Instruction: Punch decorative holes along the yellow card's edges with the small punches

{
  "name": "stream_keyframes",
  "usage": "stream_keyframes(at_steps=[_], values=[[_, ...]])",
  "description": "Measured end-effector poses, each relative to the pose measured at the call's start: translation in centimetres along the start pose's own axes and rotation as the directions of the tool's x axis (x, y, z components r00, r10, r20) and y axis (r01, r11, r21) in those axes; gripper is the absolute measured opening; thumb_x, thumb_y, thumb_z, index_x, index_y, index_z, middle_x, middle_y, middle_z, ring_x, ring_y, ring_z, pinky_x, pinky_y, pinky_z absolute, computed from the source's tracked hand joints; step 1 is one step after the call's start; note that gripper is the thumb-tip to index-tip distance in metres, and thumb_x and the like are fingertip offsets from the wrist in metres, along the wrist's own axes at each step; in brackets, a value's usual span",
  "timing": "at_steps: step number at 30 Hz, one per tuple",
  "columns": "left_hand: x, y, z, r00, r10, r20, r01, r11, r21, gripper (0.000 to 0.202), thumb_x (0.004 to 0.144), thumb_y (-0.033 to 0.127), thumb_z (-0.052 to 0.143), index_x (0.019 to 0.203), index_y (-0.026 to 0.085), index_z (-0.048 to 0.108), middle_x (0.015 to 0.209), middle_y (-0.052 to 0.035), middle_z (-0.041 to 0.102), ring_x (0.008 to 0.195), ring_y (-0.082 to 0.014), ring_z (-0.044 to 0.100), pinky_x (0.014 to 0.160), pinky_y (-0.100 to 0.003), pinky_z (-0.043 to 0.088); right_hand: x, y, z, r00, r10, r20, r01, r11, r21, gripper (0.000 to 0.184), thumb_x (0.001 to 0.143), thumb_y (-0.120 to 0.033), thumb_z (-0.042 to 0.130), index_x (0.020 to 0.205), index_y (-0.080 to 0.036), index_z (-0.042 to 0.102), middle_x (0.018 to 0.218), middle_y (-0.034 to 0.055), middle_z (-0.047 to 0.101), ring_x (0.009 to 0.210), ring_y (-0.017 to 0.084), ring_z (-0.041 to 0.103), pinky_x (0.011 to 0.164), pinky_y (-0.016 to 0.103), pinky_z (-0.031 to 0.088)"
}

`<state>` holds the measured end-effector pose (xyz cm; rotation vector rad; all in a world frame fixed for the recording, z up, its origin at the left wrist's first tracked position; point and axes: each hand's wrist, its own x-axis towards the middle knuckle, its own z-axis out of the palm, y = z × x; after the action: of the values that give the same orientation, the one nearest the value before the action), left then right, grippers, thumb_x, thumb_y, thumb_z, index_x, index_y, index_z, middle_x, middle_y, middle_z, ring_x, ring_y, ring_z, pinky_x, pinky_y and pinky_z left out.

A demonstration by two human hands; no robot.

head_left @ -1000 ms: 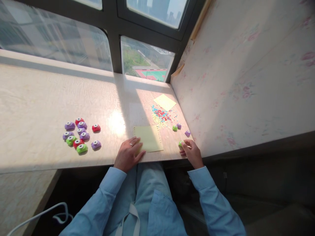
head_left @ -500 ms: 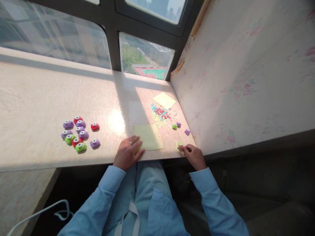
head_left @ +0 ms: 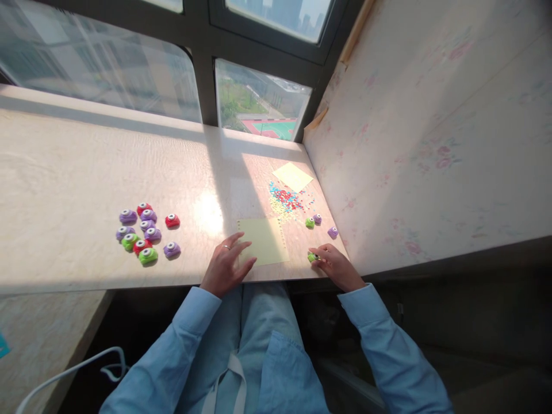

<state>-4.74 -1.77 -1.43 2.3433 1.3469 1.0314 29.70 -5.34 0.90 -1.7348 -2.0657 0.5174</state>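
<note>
While our right hand [head_left: 338, 267] keeps its hold on a green punch [head_left: 311, 258], our left hand [head_left: 226, 267] has loosened: its fingers, flatter on the pale sheet [head_left: 267, 238] a moment ago, are now spread and look slightly raised. We judge that the sheet is less firmly pinned, and that handling the punch is the step in hand. The right hand is narrow, thumb and fingers pinching the punch near the surface's [head_left: 64, 172] near edge, to the right of the sheet. The left hand is wide and grips nothing; we cannot tell whether its fingertips touch the sheet's left side.

We count fifteen punches in all. On the left are eleven: six purple [head_left: 171, 249], three red [head_left: 172, 221] and two green [head_left: 148, 256]. On the right are four: two purple [head_left: 333, 232] and two green, including the held one. There are two papers, the near sheet and a yellow slip [head_left: 293, 176] farther right; the confetti [head_left: 285, 199] between them is too fine to count.
</note>
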Motion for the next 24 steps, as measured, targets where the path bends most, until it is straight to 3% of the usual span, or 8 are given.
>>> stream_keyframes(at_steps=[4,9,13,18,24], values=[[1.3,2.3,-0.2,0.998,0.053,-0.036,-0.052,0.999,0.009,0.029,0.095,0.036,0.057,0.119,0.021,0.063,0.138,-0.0144,0.061,0.132,-0.0305,0.055,0.108,-0.051,0.046,1.5,-1.3,0.6,0.999,0.015,0.037,-0.014,0.999,-0.032,0.023,0.086,-0.035,0.07,0.106,-0.026,0.075,0.089,0.0022,0.062,0.073,0.017,0.061,0.072,0.03,0.054],[2.9,4.5,2.7,0.99,0.061,0.124,-0.06,0.998,-0.017,0.041,0.09,0.041,0.065,0.125,0.019,0.062,0.141,-0.0168,0.059,0.134,-0.0335,0.052,0.106,-0.05,0.047,3.2,-2.2,2.2,0.999,-0.051,0.004,0.05,0.999,0.008,0.025,0.085,-0.032,0.072,0.109,-0.025,0.074,0.091,0.0023,0.063,0.07,0.016,0.061,0.073,0.03,0.054],[3.3,4.3,4.4,0.974,0.007,0.227,-0.016,0.999,0.039,0.036,0.087,0.042,0.07,0.115,0.02,0.068,0.135,-0.0166,0.063,0.128,-0.0344,0.056,0.1,-0.052,0.048,3.9,-2.0,3.4,0.994,-0.095,-0.05,0.1,0.988,0.116,0.029,0.086,-0.031,0.07,0.114,-0.025,0.073,0.094,0.0036,0.063,0.078,0.018,0.064,0.075,0.032,0.057],[3.2,3.8,4.3,0.977,-0.007,0.215,-0.001,0.999,0.035,0.024,0.088,0.036,0.069,0.107,0.022,0.072,0.129,-0.0127,0.068,0.122,-0.0322,0.059,0.097,-0.05,0.049,3.8,-1.7,4.5,0.992,-0.05,-0.119,0.077,0.97,0.231,0.032,0.09,-0.035,0.064,0.119,-0.025,0.073,0.101,0.0057,0.062,0.085,0.019,0.064,0.069,0.031,0.06],[3.2,3.9,4.4,0.982,-0.012,0.19,0.009,1.0,0.016,0.018,0.089,0.033,0.067,0.103,0.024,0.073,0.124,-0.0107,0.07,0.117,-0.0297,0.061,0.095,-0.047,0.049,3.5,-1.8,5.0,0.987,-0.034,-0.159,0.063,0.981,0.183,0.034,0.091,-0.035,0.063,0.122,-0.028,0.072,0.106,0.0061,0.063,0.089,0.019,0.065,0.069,0.03,0.06]])
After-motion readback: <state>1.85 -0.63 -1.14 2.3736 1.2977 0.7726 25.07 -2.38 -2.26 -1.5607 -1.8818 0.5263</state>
